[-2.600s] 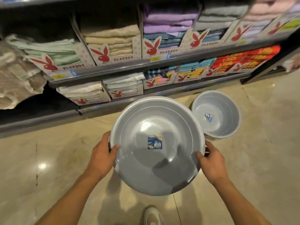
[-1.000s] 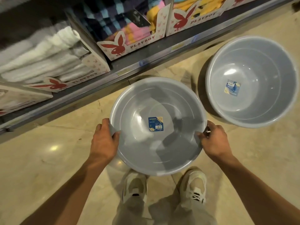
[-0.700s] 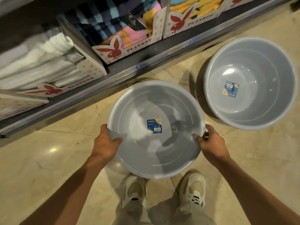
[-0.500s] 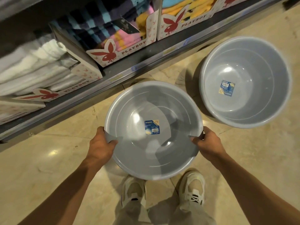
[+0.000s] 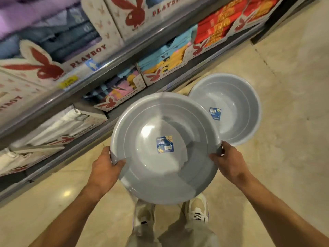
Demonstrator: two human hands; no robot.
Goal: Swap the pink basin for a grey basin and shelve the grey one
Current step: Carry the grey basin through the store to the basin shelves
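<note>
I hold a grey basin level in front of me, above my feet. It has a blue sticker in its bottom. My left hand grips its left rim and my right hand grips its right rim, thumbs inside. A second grey basin with the same kind of sticker stands on the floor behind and to the right; the held basin overlaps its near-left edge. No pink basin is in view.
Store shelves with towels in printed cardboard trays run along the left and top. The lowest shelf edge is just left of the held basin. Beige tiled floor spreads to the right. My shoes stand under the basin.
The view has tilted up and the shelves loom closer. The held basin has risen and shifted right, now overlapping the floor basin. Both hands keep their grip.
</note>
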